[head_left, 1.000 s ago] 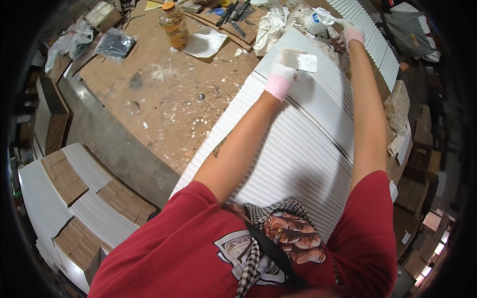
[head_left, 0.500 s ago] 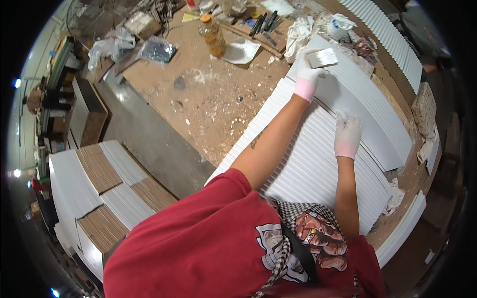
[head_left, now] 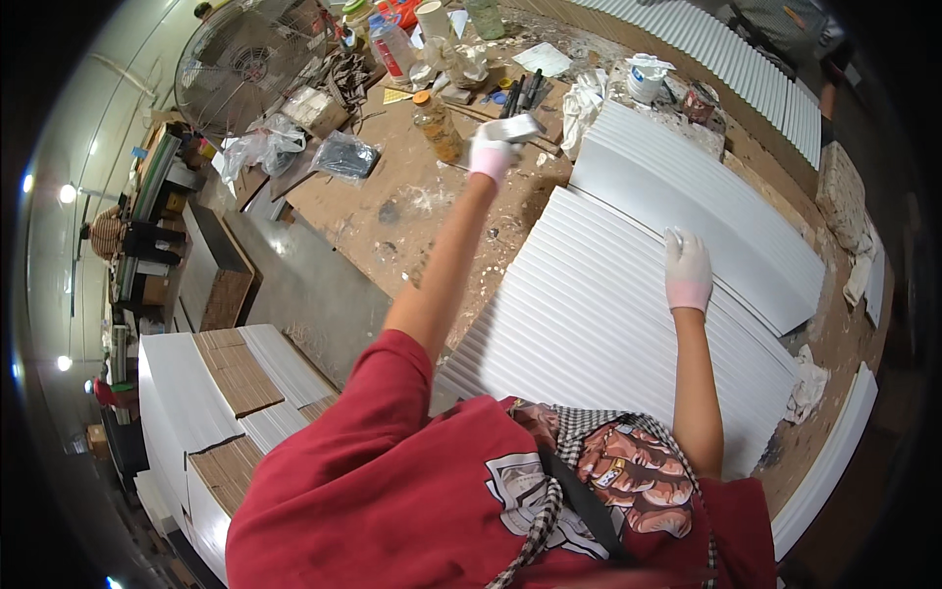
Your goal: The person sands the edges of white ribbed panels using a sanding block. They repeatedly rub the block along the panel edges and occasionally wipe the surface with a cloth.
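Observation:
Both my hands wear white gloves with pink cuffs. Out over the brown worktable (head_left: 442,211), my left hand (head_left: 489,153) is closed round a small white rectangular block (head_left: 520,128), near an orange-capped bottle (head_left: 438,128). My right hand (head_left: 688,267) lies flat with fingers stretched, beside the edge where a smooth white panel (head_left: 677,201) meets several narrow white strips lying side by side (head_left: 589,304). What the block is made of I cannot make out.
A white tub (head_left: 646,80) and crumpled cloth (head_left: 585,110) stand beyond the panel. Black pens (head_left: 525,93) and a black plastic-wrapped packet (head_left: 345,157) lie on the table. Stacked boards (head_left: 211,393) stand at left, a large fan (head_left: 245,67) at the far left.
My left hand has moved left with the white block, off the panel and over the bare table. My right hand stays near the same panel edge. The view has shifted slightly.

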`<state>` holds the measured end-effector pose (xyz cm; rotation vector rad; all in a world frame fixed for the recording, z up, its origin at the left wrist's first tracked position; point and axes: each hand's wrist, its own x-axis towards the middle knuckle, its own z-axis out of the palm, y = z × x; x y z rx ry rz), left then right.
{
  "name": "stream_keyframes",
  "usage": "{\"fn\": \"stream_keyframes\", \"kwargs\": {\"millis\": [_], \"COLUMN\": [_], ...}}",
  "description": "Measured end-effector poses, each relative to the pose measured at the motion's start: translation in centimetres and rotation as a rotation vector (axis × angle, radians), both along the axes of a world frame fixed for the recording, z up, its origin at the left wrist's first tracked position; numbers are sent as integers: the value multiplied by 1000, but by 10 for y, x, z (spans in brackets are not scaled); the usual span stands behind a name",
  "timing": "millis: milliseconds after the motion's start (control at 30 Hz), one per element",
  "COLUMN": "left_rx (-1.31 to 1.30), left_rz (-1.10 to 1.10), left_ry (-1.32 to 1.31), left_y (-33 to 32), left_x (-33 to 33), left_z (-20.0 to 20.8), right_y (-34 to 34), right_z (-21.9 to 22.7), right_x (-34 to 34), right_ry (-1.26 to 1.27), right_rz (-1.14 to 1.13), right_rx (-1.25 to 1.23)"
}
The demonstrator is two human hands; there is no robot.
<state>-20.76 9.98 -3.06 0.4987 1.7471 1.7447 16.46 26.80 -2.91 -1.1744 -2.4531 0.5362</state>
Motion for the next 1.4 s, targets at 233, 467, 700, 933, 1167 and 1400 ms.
{"fn": "stream_keyframes", "kwargs": {"millis": [233,467,700,933,1167,1400], "left_rx": [-313,-855,-625,-269,-295,-555], "left_rz": [303,-92,46,214,-4,-229], "left_ry": [449,981,1275,1036,1105,1269], "left_y": [-24,-21,-21,-16,-26,-28], "left_x": [-33,-20,-17,-32,-35,-57], "left_z": [-66,-47,-74,-97,-110,-91], "right_y": [-2,-3,-9,-7,-5,-10], "right_z": [-1,3,24,19,24,23], "right_x": [-1,-2,0,-4,-3,-5], "right_ry": [3,-38,-12,-26,-23,54], "right_rz": [-5,-69,-77,-79,-88,-71], "right_rx": [30,-37,-28,-49,-40,-70]}}
